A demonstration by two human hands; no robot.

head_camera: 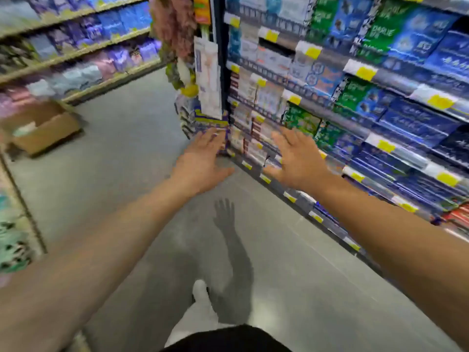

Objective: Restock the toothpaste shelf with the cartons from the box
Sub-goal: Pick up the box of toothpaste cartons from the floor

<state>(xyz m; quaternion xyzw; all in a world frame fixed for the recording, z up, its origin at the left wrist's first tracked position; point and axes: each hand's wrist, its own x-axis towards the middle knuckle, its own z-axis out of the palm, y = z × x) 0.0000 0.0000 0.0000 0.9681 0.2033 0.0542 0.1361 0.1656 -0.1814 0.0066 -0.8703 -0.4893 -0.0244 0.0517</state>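
Note:
Both my arms stretch forward over the aisle floor. My left hand (203,161) is flat with spread fingers and holds nothing. My right hand (297,158) is also flat and empty, in front of the lower toothpaste shelves (396,151). Those shelves on the right carry blue and green toothpaste cartons (375,34) behind yellow price tags. A brown cardboard box (48,133) sits open on the floor at the far left, with something pale inside. The whole picture is motion-blurred.
A second shelving run with purple and blue packs (76,39) lines the far left. Hanging goods (175,29) cover the end of the toothpaste unit. Grey floor (132,179) lies between. My white shoe (200,290) shows below.

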